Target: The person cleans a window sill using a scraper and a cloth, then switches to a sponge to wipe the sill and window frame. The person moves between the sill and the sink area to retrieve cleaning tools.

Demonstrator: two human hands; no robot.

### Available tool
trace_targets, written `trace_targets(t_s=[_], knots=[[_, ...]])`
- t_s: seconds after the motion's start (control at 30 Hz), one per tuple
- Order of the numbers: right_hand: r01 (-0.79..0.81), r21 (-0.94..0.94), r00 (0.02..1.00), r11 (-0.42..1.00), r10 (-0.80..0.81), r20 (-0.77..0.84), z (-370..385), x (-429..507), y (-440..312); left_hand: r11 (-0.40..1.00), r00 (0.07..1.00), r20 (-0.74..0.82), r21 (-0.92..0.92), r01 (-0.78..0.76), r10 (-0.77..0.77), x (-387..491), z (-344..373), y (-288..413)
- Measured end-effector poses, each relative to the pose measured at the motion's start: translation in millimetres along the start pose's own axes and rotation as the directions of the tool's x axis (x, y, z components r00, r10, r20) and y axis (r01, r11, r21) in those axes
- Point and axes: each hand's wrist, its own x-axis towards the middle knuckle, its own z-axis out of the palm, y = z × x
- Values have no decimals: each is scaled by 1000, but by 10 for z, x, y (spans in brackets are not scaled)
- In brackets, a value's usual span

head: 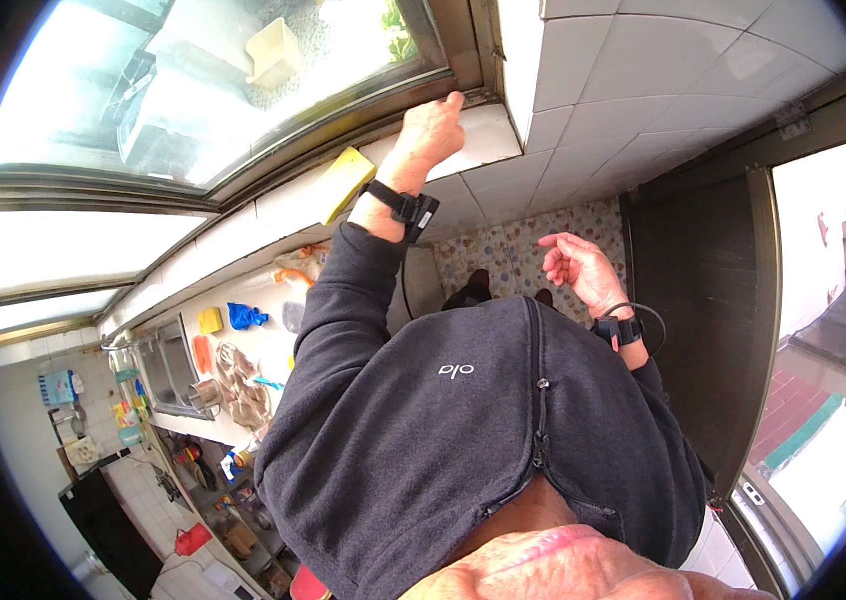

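My left hand is at the lower corner of the metal window frame, its fingers curled against the frame beside the white tiled sill. Whatever may lie under those fingers is hidden. A yellow sponge-like block rests on the sill, close to my left wrist. My right hand hangs above the pebble-patterned floor, fingers loosely bent, with nothing in it. Both wrists wear black straps with small devices; a cable loops from the right one.
Left of me, a counter holds a yellow sponge, a blue cloth, crumpled fabric and a metal cup beside a sink. A dark door stands at my right. White wall tiles rise ahead.
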Motion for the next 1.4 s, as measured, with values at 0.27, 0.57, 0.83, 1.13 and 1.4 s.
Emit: trace_targets(t_s=[0.27,0.57,0.83,1.13,1.4], knots=[[14,15,1000,1000,-14,-10,-69,-16,18,985,985,-65,82,-155,160,-138,41,24],[-21,-8,1000,1000,21,2,22,20,17,965,972,-64,154,-213,224,-85,58,6],[-27,-2,1000,1000,27,4,52,-10,8,972,982,-17,145,-186,190,-210,-55,-200],[-38,-19,998,999,39,56,185,67,63,992,986,-104,-11,-128,127,-70,56,-157],[-34,-14,999,999,35,40,164,84,89,988,988,-102,-89,-129,120,-5,-3,-135]])
